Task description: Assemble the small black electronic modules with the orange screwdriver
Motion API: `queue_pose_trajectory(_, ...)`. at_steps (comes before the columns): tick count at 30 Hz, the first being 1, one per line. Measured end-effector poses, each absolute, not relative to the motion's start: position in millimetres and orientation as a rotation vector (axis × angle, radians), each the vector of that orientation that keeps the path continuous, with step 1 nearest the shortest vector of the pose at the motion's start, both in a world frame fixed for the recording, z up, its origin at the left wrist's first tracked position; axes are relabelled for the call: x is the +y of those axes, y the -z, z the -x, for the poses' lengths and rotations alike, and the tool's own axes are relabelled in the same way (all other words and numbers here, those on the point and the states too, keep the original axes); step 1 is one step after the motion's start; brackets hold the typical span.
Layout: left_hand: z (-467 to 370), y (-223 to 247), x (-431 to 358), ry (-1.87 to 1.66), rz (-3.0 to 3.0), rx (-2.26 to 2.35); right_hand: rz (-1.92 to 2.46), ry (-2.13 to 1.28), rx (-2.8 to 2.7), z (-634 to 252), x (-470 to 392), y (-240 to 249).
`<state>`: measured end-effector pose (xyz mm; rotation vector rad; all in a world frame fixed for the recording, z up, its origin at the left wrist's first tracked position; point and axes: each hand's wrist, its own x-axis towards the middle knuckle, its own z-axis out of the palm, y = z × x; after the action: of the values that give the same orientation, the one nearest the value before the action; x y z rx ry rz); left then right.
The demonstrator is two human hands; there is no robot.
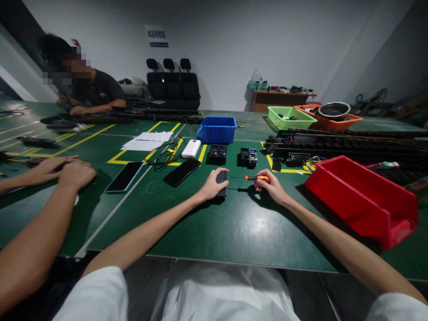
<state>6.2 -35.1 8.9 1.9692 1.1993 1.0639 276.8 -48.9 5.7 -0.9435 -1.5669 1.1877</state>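
Above the green surface, the left hand grips a black block. The right hand holds an orange-handled screwdriver, its shaft pointing toward the block.

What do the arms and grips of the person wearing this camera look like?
They are human, with no cables or machine parts showing. The left grip and right grip are bare hands without gloves. No watch or bracelet shows. The short, loose sleeves are white, like the top.
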Motion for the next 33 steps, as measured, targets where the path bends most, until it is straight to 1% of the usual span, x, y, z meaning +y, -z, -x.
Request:
queue_pose_trajectory(9, -5.3, -7.2, -34.3, -1.06, -1.969, 1.202, 0.925, -1.22, -1.547, -275.1, -49.9, -6.6)
queue_pose_trajectory(20, -6.1, -9.7, -36.1, -1.062, -1.944, 1.21, 0.992, -1.159, -1.586, -275.9, -47.6, -4.3)
queue_pose_trajectory(33, -5.8, -4.0, -32.3, -1.068, -1.973, 1.21, 0.951, -1.164, -1.588, -275.8, -49.5, -5.9)
